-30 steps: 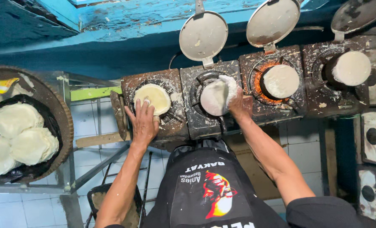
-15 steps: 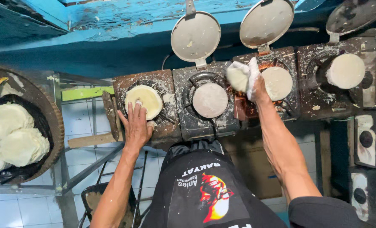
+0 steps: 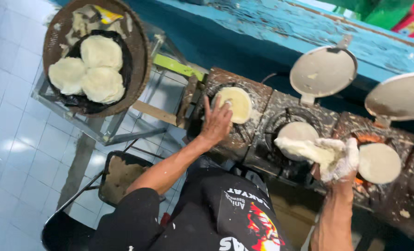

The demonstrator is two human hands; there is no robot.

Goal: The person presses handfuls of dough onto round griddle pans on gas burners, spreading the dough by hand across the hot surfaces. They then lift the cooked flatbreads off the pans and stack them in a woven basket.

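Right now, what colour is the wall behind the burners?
Blue wall, paint worn and flaking; head view shows it.

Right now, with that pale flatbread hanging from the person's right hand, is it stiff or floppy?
Probably floppy: the flatbread droops and folds over the right hand instead of staying flat. It looks thin, so likely light for its size. Its ragged hanging edge hints that it might tear if pulled hard. The rounds in the basket look puffier.

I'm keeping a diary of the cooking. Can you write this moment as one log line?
left hand: flat on flatbread in left burner | right hand: holding dough over middle burner | basket: three flatbreads
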